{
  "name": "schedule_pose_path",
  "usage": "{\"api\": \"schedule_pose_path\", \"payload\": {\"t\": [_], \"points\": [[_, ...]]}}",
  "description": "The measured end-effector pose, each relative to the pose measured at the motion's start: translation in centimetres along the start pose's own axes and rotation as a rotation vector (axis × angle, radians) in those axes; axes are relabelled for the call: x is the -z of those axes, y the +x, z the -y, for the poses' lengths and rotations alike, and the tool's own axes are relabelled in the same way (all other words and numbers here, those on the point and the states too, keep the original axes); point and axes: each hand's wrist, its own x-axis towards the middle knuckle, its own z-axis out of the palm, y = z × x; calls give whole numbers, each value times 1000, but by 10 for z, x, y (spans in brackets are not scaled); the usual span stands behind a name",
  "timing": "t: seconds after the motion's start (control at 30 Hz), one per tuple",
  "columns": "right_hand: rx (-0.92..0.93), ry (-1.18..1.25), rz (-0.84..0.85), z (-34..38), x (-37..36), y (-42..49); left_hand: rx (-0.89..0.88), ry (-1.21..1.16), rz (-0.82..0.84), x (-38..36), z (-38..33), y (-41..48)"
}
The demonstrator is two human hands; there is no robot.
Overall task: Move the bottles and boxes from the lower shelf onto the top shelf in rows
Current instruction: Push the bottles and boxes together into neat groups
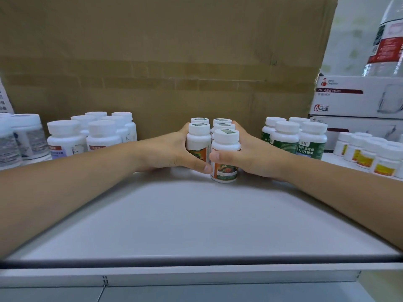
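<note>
So the orange-label bottles (pixel 225 147), five of them in two short rows, are standing upright on the white shelf (pixel 196 214), and both hands are squeezing the bunch from the sides. The left hand (pixel 168 149) is wrapping round it from 9 o'clock, its thumb crossing the front-left bottle. The right hand (pixel 250 153) is cupping it from 3 o'clock, its thumb pressing on the front-right one. The fingers are hiding behind the bottles, so I can't tell much there. Further out at 9 o'clock a bunch of white-cap bottles (pixel 102 136) is sitting, and at 3 o'clock the green-label bottles (pixel 305 138). A big cardboard box (pixel 163 62) is filling 12 o'clock, and closed glass mug boxes (pixel 357 97) are sitting stacked at 2 o'clock, contents not showing.
</note>
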Motion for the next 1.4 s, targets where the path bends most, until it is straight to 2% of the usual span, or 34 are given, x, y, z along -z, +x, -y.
{"api": "schedule_pose_path", "payload": {"t": [0.13,0.57,1.1,1.3,1.4], "points": [[31,26,-33,-12,7,5,2,20,-30,-2,3,1],[68,-66,3,0,4,-6,-25,49,-91,-7,2,0],[33,-53,-17,5,0,-8,10,73,-104,-8,0,-1],[-34,89,-77,19,7,-17,135,113,-174,-1,0,-7],[-6,42,-250,35,12,-22,174,140,-230,3,-14,-14]]}}
